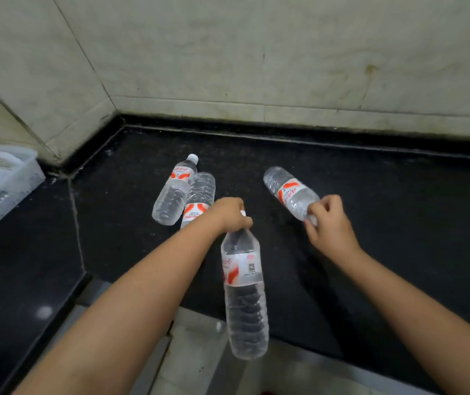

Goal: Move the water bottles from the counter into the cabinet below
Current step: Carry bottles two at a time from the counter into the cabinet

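Nearest the camera, at about 6 o'clock, a clear bottle (pixel 244 292) with a red and white label was held by its neck in the left hand (pixel 232 215), the fingers curled around the cap end, so that the body hung down past the front edge of the black counter (pixel 384 195). At 3 o'clock from it, well apart, the right hand (pixel 329 223) was clamped on the neck end of a second bottle (pixel 290 192), which pointed away toward 11 o'clock; whether it touched the counter could not be told. Farther off, at 10 o'clock, two bottles (pixel 183 192) were lying side by side, touching. A white basket (pixel 0 186) was seen at 9 o'clock, and tiled walls (pixel 256 52) beyond.
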### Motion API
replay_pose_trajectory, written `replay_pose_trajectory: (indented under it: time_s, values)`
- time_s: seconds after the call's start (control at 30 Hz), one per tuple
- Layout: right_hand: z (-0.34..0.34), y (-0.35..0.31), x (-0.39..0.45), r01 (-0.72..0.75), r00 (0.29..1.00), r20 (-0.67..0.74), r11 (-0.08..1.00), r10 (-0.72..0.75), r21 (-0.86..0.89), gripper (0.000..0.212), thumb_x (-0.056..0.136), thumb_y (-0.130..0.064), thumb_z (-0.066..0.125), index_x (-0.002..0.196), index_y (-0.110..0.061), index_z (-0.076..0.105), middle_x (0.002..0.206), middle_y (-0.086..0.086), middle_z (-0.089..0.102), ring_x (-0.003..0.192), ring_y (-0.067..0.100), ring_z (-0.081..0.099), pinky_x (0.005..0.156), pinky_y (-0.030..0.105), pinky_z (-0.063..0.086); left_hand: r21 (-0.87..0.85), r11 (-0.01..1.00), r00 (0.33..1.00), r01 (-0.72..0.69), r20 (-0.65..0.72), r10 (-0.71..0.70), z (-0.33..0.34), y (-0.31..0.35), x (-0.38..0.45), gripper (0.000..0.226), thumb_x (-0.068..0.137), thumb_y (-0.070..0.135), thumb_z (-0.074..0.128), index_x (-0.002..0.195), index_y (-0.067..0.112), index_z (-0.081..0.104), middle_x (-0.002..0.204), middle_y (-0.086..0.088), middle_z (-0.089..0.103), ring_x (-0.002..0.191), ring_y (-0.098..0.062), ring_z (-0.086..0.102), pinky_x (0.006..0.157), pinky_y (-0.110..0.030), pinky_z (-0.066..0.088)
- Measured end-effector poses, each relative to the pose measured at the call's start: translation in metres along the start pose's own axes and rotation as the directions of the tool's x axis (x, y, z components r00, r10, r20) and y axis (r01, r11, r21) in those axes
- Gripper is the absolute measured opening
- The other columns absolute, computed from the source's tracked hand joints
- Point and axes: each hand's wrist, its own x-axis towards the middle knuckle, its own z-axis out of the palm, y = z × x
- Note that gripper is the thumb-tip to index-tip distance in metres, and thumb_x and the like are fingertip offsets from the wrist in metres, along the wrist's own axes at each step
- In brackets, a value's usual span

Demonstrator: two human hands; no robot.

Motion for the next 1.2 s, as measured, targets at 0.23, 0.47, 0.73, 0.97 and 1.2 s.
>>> replay_pose_trajectory:
  time_s: [0.23, 0.47, 0.73, 0.97, 1.2]
  values:
    - [-0.098, -0.043, -0.089, 0.014, 0.996, 0.086, 0.988, 0.0, -0.154, 0.02, 0.085, -0.007, 0.061, 0.103, 0.002, 0.062, 0.095, 0.011, 0.037, 0.089, 0.031, 0.051, 0.078, 0.034, 0.046, 0.011, 0.981, 0.962, -0.192, -0.198, 0.19, 0.017, 0.01, -0.128, 0.015, 0.087, 0.025, 0.06, 0.083, 0.011, 0.063, 0.112, -0.012, 0.067, 0.106, -0.029, 0.061, 0.088, -0.035, 0.048]
    - [-0.177, -0.085, -0.215, -0.002, 0.977, 0.204, 0.967, 0.055, -0.253, 0.024, 0.087, -0.008, 0.058, 0.11, -0.007, 0.065, 0.116, 0.015, 0.052, 0.111, 0.031, 0.052, 0.095, 0.031, 0.041, 0.12, 0.956, 0.948, -0.268, -0.142, 0.283, 0.08, -0.006, -0.237, 0.03, 0.078, 0.014, 0.067, 0.107, 0.008, 0.064, 0.117, -0.012, 0.065, 0.109, -0.028, 0.061, 0.086, -0.032, 0.051]
    - [-0.184, -0.05, -0.338, 0.136, 0.695, 0.701, 0.927, 0.162, -0.35, 0.025, 0.083, -0.003, 0.055, 0.106, -0.009, 0.061, 0.107, 0.01, 0.043, 0.107, 0.032, 0.053, 0.091, 0.037, 0.048, 0.353, 0.861, 0.924, -0.367, 0.028, 0.382, 0.153, 0.011, -0.294, 0.038, 0.088, 0.018, 0.056, 0.121, 0.002, 0.049, 0.124, -0.021, 0.051, 0.108, -0.039, 0.057, 0.089, -0.039, 0.049]
    - [-0.165, 0.016, -0.392, 0.164, 0.565, 0.786, 0.9, 0.251, -0.405, 0.033, 0.084, -0.002, 0.055, 0.116, -0.007, 0.055, 0.125, 0.014, 0.043, 0.112, 0.03, 0.048, 0.086, 0.037, 0.044, 0.458, 0.751, 0.878, -0.476, 0.289, 0.381, 0.246, 0.05, -0.288, 0.045, 0.091, 0.019, 0.053, 0.131, 0.005, 0.04, 0.131, -0.023, 0.045, 0.119, -0.04, 0.051, 0.098, -0.042, 0.045]
    - [-0.134, 0.132, -0.401, 0.103, 0.578, 0.775, 0.92, 0.254, -0.378, 0.029, 0.081, 0.01, 0.049, 0.108, 0.001, 0.055, 0.123, 0.017, 0.044, 0.115, 0.032, 0.043, 0.082, 0.04, 0.044, 0.415, 0.813, 0.892, -0.408, 0.373, 0.257, 0.337, 0.105, -0.243, 0.044, 0.091, 0.019, 0.052, 0.132, 0.008, 0.041, 0.133, -0.02, 0.044, 0.121, -0.036, 0.048, 0.098, -0.039, 0.044]
